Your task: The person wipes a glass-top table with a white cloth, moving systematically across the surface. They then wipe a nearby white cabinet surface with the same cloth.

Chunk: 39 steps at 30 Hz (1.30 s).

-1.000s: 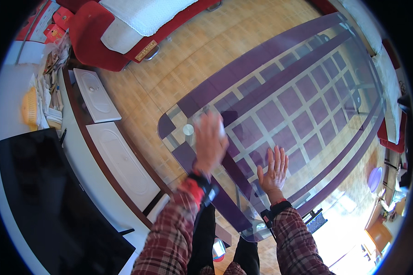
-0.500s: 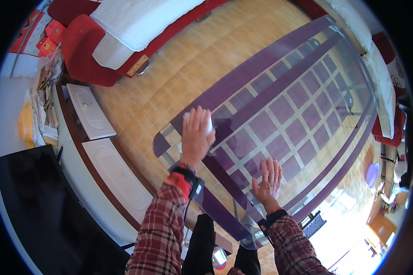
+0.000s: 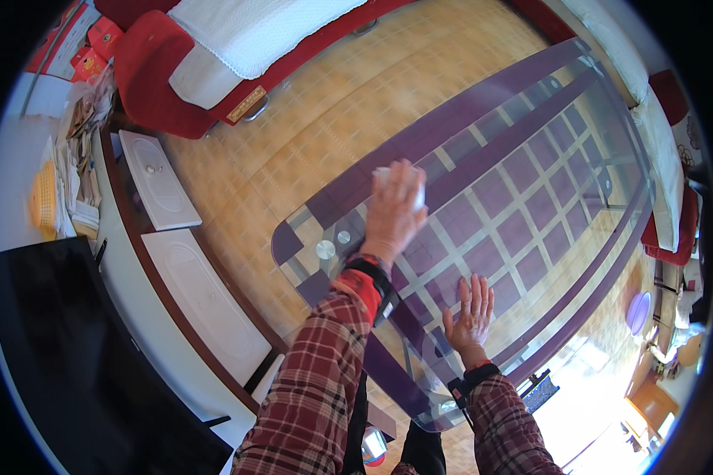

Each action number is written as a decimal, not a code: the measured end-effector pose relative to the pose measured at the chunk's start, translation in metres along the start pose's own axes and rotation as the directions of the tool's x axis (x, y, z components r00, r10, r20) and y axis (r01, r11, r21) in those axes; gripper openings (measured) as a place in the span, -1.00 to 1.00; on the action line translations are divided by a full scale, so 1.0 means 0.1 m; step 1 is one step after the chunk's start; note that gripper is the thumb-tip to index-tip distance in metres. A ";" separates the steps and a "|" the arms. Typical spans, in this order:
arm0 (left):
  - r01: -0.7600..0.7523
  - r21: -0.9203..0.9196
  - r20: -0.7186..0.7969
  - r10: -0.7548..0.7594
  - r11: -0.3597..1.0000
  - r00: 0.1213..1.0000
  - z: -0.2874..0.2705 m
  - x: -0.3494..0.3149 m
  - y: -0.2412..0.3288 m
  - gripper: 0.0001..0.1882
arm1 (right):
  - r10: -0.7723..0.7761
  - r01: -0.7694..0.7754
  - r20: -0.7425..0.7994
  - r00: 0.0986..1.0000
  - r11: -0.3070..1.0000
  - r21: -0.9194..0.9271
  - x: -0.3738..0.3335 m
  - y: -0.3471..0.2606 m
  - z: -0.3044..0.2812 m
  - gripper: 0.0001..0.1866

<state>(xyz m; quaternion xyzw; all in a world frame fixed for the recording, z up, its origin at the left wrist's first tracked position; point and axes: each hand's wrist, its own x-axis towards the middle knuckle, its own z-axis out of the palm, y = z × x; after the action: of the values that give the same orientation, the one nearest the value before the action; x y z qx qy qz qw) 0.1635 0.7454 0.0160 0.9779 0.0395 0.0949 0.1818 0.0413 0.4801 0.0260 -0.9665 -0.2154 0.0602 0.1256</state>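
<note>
Under my left hand (image 3: pixel 393 210) a white wad (image 3: pixel 420 195), cloth or folded tissue, is pressed onto the glass table (image 3: pixel 444 186). Its edges show past my fingers and beside my thumb; the palm hides the rest. The tabletop is clear glass with purple bands and a grid of purple squares. Nearer to me and to the right, my right hand (image 3: pixel 471 318) is open, fingers stretched out over the glass, holding nothing. Both forearms wear plaid sleeves with dark wrist straps.
A long cabinet with white drawers (image 3: pixel 202 297) runs along the left, carrying a black television (image 3: pixel 79 356). Beyond the table stands a red sofa (image 3: pixel 154 75) with a white cover (image 3: pixel 253 32). Pale cushions (image 3: pixel 659 158) lie at the right, with a purple basin (image 3: pixel 639 313) nearby.
My left hand has slid right and slightly away across the glass with the white wad, uncovering round discs near the table's left end. My right hand has barely moved.
</note>
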 end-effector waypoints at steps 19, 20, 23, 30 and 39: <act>0.403 0.102 0.045 -0.409 0.910 0.912 -0.38 -2.49 0.39 -0.22 | -0.006 0.006 -0.013 1.000 1.000 0.026 -0.02 0.01 -0.01 -0.21; 0.407 0.098 0.129 -0.417 0.908 0.900 -0.38 -2.66 0.58 -0.21 | 0.003 -0.003 0.003 1.000 1.000 0.025 -0.02 0.01 -0.01 -0.21; 0.323 0.015 0.191 -0.320 0.946 0.928 -0.40 -3.12 1.05 -0.18 | -0.017 0.016 0.017 1.000 1.000 0.025 -0.02 0.01 0.00 -0.21; 0.460 0.045 0.082 -0.462 0.887 0.883 -0.40 -2.82 0.47 -0.21 | -0.015 0.015 -0.004 1.000 1.000 -0.008 -0.01 0.02 0.03 -0.21; 0.498 0.068 -0.179 -0.480 0.865 0.859 -0.59 -1.52 -0.88 -0.24 | -0.016 0.016 -0.004 1.000 1.000 -0.013 0.01 0.01 0.03 -0.21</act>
<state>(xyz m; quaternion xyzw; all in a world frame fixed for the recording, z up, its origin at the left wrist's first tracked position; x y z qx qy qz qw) -0.0005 0.8305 0.0119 0.9340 0.3059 0.1193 0.1411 0.0418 0.4798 0.0231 -0.9657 -0.2231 0.0557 0.1203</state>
